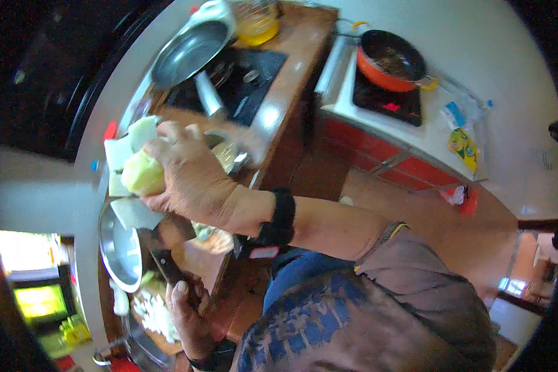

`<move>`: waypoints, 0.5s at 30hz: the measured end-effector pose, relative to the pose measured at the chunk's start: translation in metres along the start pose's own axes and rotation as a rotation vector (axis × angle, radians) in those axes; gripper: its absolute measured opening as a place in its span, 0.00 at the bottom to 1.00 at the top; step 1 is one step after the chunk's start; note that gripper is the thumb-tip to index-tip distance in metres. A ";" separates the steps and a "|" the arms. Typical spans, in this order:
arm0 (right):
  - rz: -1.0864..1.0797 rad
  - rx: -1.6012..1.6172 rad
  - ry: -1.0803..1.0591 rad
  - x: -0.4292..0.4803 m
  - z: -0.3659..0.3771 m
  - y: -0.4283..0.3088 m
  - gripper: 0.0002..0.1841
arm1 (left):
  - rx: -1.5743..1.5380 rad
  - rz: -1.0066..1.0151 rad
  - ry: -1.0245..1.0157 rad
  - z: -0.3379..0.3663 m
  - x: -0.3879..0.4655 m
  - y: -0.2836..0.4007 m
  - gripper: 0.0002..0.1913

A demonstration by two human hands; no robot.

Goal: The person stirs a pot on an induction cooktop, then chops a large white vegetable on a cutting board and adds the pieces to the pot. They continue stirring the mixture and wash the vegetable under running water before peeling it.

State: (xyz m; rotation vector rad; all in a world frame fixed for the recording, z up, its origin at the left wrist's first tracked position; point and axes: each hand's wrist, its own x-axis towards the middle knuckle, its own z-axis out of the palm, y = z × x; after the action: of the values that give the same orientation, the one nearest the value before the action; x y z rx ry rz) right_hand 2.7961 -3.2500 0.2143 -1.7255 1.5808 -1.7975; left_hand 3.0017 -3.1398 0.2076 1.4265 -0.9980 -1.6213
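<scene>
My right hand (190, 181), at the end of the upper arm, grips a round, peeled, pale green vegetable (143, 174). Its exact kind is unclear. Lower in the view, my left hand (190, 309) is closed around the dark handle of a knife (167, 267). The blurred blade extends up towards the counter, below the vegetable and apart from it. Several pale whitish-green slabs (135, 213) show behind the vegetable; I cannot tell their material. White cut strips (156, 314) lie on a wooden board beside my left hand.
A metal basin (121, 249) stands near the knife. Further up, a long-handled pan (190, 53) is over a black cooktop (260, 79), with a jar of yellow liquid (256, 25) behind. A small bowl (225, 153) is beside my right hand. Across the floor, an orange pot (388, 76) sits on another cooktop.
</scene>
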 end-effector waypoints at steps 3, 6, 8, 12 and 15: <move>-0.019 -0.216 0.115 0.029 -0.120 0.062 0.31 | 0.393 0.095 -0.066 0.115 0.030 0.007 0.10; 0.032 -0.310 0.194 0.049 -0.232 0.120 0.32 | 0.501 0.168 -0.357 0.230 0.058 0.011 0.10; 0.035 -0.409 0.278 0.062 -0.295 0.160 0.33 | 0.133 -0.187 -0.507 0.305 0.080 0.019 0.09; 0.166 -0.548 0.317 0.067 -0.389 0.254 0.34 | 0.236 -0.267 -0.650 0.429 0.118 0.019 0.08; 0.441 -0.413 0.299 0.066 -0.427 0.327 0.39 | 0.397 -0.237 -0.722 0.500 0.156 0.006 0.09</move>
State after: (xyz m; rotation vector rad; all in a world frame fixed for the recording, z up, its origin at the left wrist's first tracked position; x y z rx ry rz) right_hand 2.2662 -3.2051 0.1120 -1.1266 2.3697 -1.6361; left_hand 2.4890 -3.2436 0.1868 1.2435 -1.6796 -2.2860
